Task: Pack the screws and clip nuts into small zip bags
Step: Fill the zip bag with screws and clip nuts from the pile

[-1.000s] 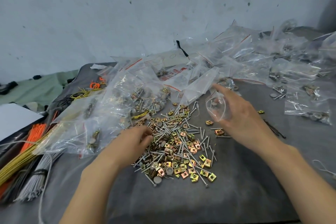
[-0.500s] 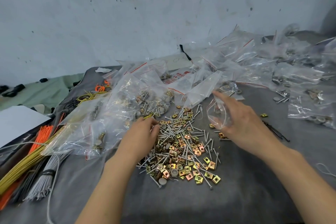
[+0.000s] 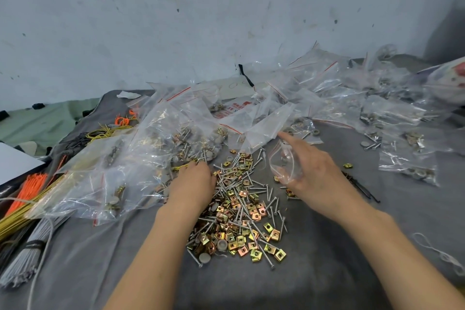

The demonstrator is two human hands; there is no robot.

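The left hand (image 3: pixel 191 184) is pressing down onto the far-left edge of the loose pile (image 3: pixel 239 211), knuckles up and fingers curling under. Its fingertips are hidden, so I cannot tell whether it is pinching anything. Silver screws (image 3: pixel 270 200) and brassy clip nuts (image 3: pixel 255 251) are lying mixed together on the grey-covered bench (image 3: pixel 327 274), right between the two forearms.

The right hand (image 3: pixel 314 173) is holding a small zip bag (image 3: pixel 285 162) just to the right of the pile. Thumb and lower fingers are pinching the clear plastic while the forefinger is pointing straight ahead. The bag's red-lined edge is facing the pile, and it is looking nearly empty, though glare is making that hard to judge.

Filled bags (image 3: pixel 402 113) are heaping up along the back and right. Big clear bags (image 3: pixel 113 166) are sprawling to the left, beside orange cable ties (image 3: pixel 27 189) and a grey bundle (image 3: pixel 22 259).
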